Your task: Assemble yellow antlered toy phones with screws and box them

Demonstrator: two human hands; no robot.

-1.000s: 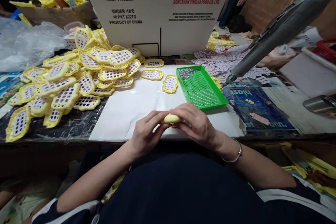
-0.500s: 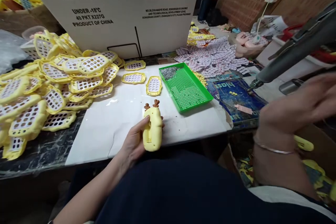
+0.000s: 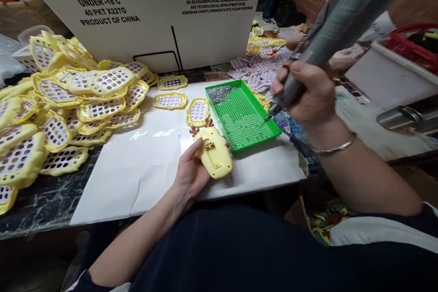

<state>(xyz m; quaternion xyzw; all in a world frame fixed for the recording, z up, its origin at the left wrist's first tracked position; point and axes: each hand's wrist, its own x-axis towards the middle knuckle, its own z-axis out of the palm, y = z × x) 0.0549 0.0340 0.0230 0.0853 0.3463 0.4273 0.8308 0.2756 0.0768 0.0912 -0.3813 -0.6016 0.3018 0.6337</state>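
My left hand is closed around a yellow toy phone with brown antlers. Its back faces up, showing an uncovered battery compartment and small holes near the corners. My right hand grips a grey electric screwdriver, whose bit points down and left above the right part of a green perforated tray. A heap of small silvery screws lies in the tray's far left corner. Just beyond the toy, a yellow front shell with a white holed panel rests on the white board.
A large pile of yellow shells covers the left side. A white carton stands at the back, with a black wire stand before it. White keypad pieces are heaped behind the tray. At right is a bin with a red rim.
My right hand, empty and blurred at the right before, now holds the screwdriver and has swung it left over the tray. My left hand has moved the toy slightly right and turned its back upward.
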